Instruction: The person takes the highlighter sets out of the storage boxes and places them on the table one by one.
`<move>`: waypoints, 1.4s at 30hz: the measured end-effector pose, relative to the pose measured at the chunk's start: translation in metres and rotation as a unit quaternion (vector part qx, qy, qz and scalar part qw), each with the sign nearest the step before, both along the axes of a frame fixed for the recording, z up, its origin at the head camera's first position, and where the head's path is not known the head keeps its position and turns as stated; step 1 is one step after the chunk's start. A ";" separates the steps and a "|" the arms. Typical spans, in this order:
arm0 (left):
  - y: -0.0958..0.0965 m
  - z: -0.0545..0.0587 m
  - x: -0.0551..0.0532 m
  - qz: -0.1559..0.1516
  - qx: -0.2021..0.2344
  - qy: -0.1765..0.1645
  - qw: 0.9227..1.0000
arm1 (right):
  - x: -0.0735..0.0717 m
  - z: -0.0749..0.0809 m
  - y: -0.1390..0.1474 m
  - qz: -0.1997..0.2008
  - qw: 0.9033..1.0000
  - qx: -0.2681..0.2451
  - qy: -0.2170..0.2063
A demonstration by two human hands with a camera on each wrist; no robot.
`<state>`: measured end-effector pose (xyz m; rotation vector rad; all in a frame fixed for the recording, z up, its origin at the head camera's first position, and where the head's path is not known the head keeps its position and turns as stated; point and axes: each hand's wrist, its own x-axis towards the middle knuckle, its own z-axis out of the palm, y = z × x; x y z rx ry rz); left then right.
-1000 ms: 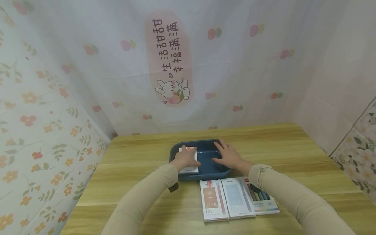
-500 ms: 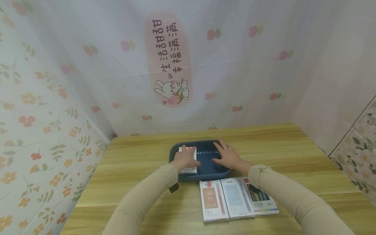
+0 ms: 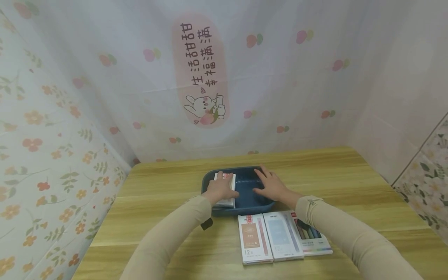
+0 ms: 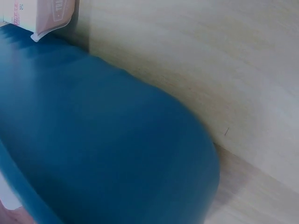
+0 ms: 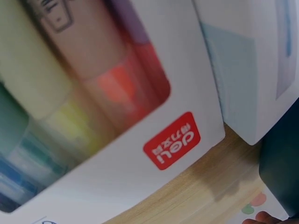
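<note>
My left hand lies over a flat white box with red print, inside the dark blue basin. Its thumb reaches past the box's right edge and its fingers span the top, holding it. At the basin's right end, my right hand rests on the rim with fingers spread, some of them inside. In front of the basin lie a white pen box with an orange panel, a white pen box with a pale blue panel and a windowed box of highlighters, partly hidden by the right sleeve.
The wood-grain table carries everything. Patterned white curtains hang behind it and on both sides. A small black object shows beneath the left cuff. The boxes' far ends lie close to the basin's near wall.
The white box in the basin has shifted slightly away from me, and my left fingertips moved a little with it. The right hand and the boxes in front look unmoved.
</note>
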<state>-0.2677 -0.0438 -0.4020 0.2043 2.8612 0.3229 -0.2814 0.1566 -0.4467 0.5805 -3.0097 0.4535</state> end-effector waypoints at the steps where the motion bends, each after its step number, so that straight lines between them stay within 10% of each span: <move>1: 0.000 0.001 0.000 -0.001 -0.002 0.000 1.000 | 0.000 0.000 0.000 0.000 1.000 0.001 0.001; 24: -0.014 0.034 -0.004 -0.044 -0.025 0.058 0.997 | -0.002 -0.001 0.001 -0.007 1.000 -0.001 -0.009; 42: -0.069 0.052 0.010 0.009 0.005 0.075 0.997 | 0.000 0.000 0.000 -0.004 1.000 -0.012 -0.006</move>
